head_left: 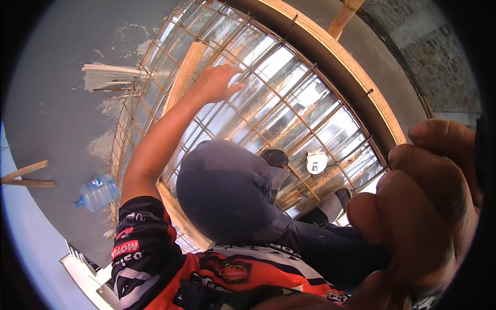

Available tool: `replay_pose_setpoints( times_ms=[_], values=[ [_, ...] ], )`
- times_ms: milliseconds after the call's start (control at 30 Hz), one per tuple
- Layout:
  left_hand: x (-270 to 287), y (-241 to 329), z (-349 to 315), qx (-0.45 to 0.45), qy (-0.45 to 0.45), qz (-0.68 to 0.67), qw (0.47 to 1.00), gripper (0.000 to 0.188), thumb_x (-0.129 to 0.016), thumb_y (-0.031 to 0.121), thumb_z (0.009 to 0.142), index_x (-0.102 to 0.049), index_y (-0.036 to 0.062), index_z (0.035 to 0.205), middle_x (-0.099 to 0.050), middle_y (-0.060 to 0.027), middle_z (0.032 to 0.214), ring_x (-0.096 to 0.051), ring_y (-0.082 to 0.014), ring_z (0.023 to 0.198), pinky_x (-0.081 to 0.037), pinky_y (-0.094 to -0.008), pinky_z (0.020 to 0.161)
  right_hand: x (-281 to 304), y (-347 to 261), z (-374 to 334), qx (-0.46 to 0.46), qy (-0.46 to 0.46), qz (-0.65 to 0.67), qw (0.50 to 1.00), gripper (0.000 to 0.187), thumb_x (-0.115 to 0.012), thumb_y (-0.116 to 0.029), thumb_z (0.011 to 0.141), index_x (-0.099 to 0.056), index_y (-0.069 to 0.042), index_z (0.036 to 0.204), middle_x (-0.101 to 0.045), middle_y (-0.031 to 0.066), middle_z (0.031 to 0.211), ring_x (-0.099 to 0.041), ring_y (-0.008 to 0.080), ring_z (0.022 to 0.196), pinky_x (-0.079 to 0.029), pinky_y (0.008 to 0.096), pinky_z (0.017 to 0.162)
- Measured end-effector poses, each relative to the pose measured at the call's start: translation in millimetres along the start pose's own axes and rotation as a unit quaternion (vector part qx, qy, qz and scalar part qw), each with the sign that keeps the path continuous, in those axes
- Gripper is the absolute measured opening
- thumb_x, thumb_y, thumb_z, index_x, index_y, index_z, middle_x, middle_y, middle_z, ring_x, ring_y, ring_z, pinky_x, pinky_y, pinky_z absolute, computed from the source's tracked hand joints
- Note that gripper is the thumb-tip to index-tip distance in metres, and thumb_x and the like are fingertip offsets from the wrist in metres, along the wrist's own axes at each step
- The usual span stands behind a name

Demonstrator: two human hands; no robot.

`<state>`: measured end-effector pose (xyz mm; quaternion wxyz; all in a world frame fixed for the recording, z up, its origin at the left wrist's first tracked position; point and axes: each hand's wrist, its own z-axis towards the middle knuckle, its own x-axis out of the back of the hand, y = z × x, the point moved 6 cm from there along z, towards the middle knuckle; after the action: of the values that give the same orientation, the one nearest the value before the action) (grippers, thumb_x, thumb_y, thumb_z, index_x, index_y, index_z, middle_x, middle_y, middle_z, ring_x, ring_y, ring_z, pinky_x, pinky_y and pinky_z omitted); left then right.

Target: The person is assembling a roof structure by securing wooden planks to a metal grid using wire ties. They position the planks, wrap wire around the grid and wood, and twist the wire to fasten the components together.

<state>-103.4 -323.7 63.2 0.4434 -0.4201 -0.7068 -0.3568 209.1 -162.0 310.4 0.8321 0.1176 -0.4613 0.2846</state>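
My left hand (219,83) is stretched out over a grid of steel reinforcing bars (281,98), its thumb and fingers apart and nothing in them. Just under its wrist runs a wooden plank (183,77). Below the bars lie shiny ribbed metal sheets (268,62). Large and close at the right is my right hand (423,201), its fingers curled in. Whether it grips anything at the dark right rim is hidden. My bent knee (222,191) fills the middle, and a dark shoe (275,157) rests among the bars.
A long timber edge board (356,72) curves along the far side, with bar ends near it. A small white object (316,163) lies on the sheets. At the left, a clear blue water jug (101,192) lies on grey concrete (57,103). Pale pipes (116,70) stick out nearby.
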Motion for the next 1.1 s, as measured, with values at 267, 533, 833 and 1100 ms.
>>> replay_pose_setpoints(
  times_ms=[267,533,833,1100],
  values=[
    [56,71,165,-0.118,-0.112,0.123,0.979,0.053,-0.064,0.053,0.107,-0.070,0.0114,0.139,-0.076,-0.0198,0.132,-0.070,-0.0408,0.126,-0.055,-0.0505,0.111,4,-38,-7,0.000,0.019,0.002,1.000,0.026,-0.072,-0.019,0.100,-0.071,-0.008,0.124,-0.071,0.0159,0.112,-0.065,0.0342,0.107,-0.051,0.0478,0.092],
    [8,-9,203,0.071,-0.027,-0.019,0.997,0.054,-0.072,0.054,0.102,-0.077,0.0036,0.120,-0.079,-0.0248,0.120,-0.073,-0.0416,0.118,-0.056,-0.0483,0.102,47,-7,-32,-0.070,-0.085,0.068,0.992,0.027,-0.072,-0.020,0.101,-0.073,-0.008,0.125,-0.071,0.0171,0.116,-0.065,0.0356,0.115,-0.052,0.0490,0.098],
    [-26,22,216,0.073,0.027,-0.083,0.994,0.044,-0.069,0.034,0.102,-0.068,0.0088,0.138,-0.076,-0.0237,0.129,-0.069,-0.0403,0.127,-0.053,-0.0487,0.111,-83,126,-188,-0.431,-0.233,-0.038,0.871,0.034,-0.060,-0.025,0.111,-0.066,-0.005,0.137,-0.069,0.0198,0.126,-0.068,0.0337,0.121,-0.055,0.0430,0.106],
    [-25,-5,221,0.100,0.051,-0.084,0.990,0.035,-0.060,0.033,0.099,-0.068,0.0108,0.125,-0.077,-0.0229,0.124,-0.071,-0.0432,0.122,-0.054,-0.0526,0.106,-93,9,-64,-0.478,-0.024,0.771,0.420,0.038,-0.047,-0.028,0.118,-0.063,-0.002,0.139,-0.070,0.0147,0.133,-0.066,0.0258,0.125,-0.053,0.0403,0.108]
  ],
)
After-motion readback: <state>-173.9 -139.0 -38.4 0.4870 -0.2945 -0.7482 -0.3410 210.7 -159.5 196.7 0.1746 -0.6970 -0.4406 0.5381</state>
